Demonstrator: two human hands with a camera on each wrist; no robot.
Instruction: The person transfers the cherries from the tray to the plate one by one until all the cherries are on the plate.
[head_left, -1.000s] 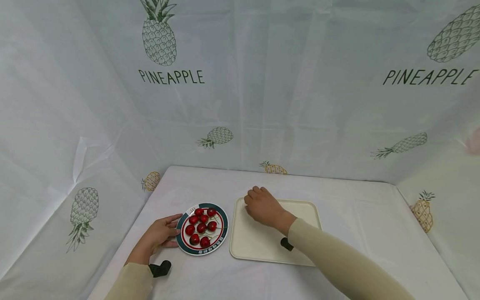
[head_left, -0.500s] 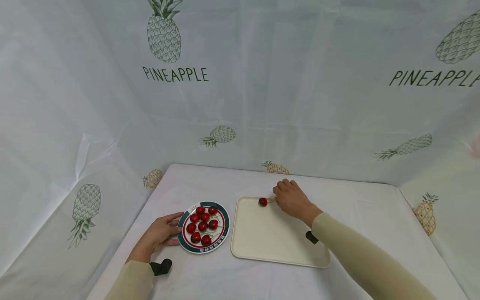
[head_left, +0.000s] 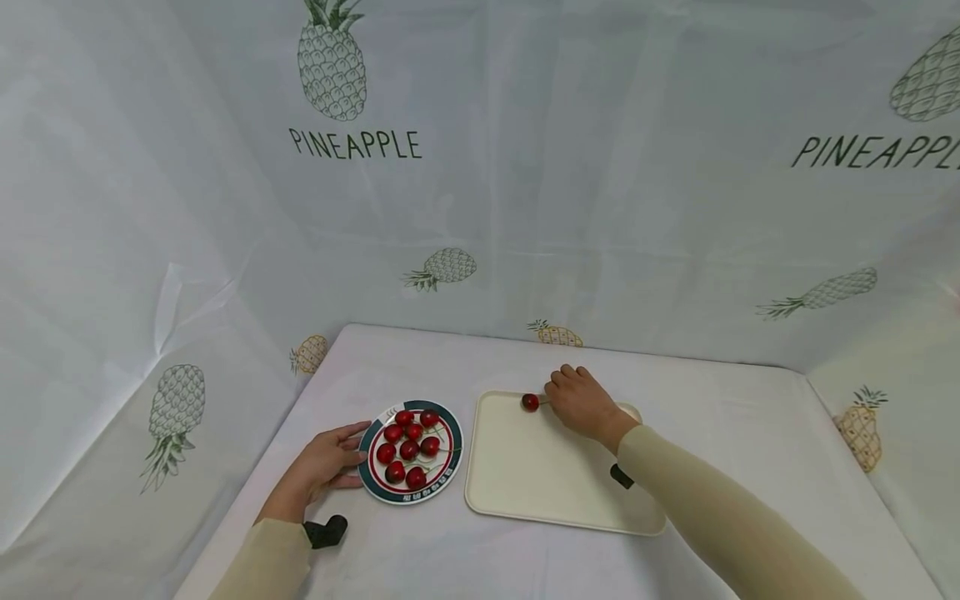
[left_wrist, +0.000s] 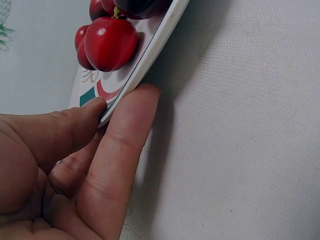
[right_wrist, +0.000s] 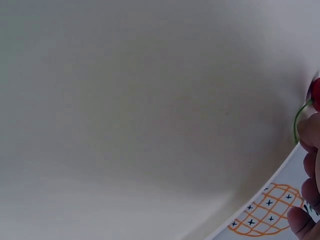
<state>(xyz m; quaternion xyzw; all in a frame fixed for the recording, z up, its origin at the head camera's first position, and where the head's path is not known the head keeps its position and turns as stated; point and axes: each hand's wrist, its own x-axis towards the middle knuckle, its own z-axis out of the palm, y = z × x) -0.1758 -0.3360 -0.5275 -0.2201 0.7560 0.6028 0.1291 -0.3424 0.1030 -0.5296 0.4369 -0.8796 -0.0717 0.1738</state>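
Note:
A round plate with a dark green rim holds several red cherries with stems. My left hand grips the plate's left edge, with the thumb above the rim and a finger under it. To the right lies a cream rectangular tray. One cherry rests by the tray's far left edge. My right hand is at the tray's far edge, its curled fingers at the green stem of that cherry. The fingertips are partly cut off in the right wrist view.
A white cloth covers the table, and a white curtain printed with pineapples hangs behind and at the sides. Dark wrist straps show at both sleeves.
My right hand has moved right from the tray's far left corner, uncovering the cherry there, then slightly nearer to me. The left hand stays on the plate. The head view has shifted a little.

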